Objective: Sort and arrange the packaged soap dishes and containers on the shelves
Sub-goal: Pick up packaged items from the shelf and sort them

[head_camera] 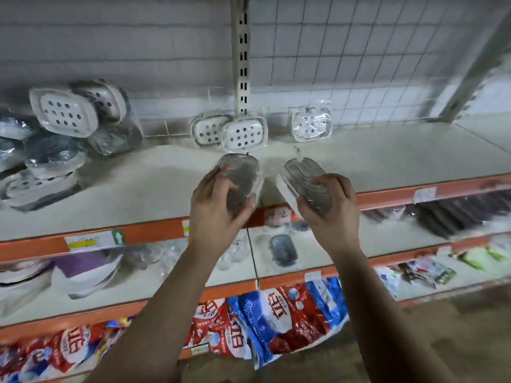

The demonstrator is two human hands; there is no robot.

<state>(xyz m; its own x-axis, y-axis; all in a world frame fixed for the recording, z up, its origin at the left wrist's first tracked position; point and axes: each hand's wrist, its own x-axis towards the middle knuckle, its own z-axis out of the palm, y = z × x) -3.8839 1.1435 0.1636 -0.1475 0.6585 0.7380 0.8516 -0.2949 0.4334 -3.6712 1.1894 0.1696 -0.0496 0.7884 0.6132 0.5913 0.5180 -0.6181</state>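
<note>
My left hand [214,203] grips a clear grey oval soap dish [243,174] in plastic wrap, held above the top shelf's front edge. My right hand [330,201] grips a second wrapped soap dish [304,175], grey on a white base, tilted to the left. Two white perforated soap dishes [243,133] lean against the back wall at the upright post. A clear square wrapped container [310,123] stands to their right. A pile of wrapped soap dishes [65,111] fills the shelf's far left.
The top shelf [373,156] has an orange front rail [149,233] with price labels. On the shelf below lie a grey oval dish [283,248], clear containers and purple-white basins [83,272]. Red and blue bags [276,322] lie lower down. Wire mesh backs the right bay.
</note>
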